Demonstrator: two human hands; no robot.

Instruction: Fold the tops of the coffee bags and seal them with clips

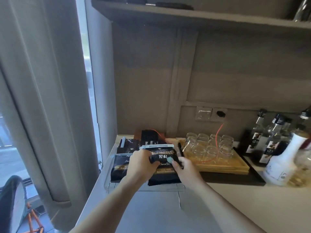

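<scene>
Black foil fills the clear tray (107, 180) at the counter's left end, and the front coffee bag (165, 174) is up in both hands, a pale clip (158, 146) already across its folded top. Left hand (143, 163) curls round the bag's upper left, right hand (184, 167) pinches the right edge. My call: keep the fold flat and check the clip bites along its full width. Print reads "Charcoal fire" and "BLUE MOUNTAIN FOOD"; smaller lettering is too blurred.
</scene>
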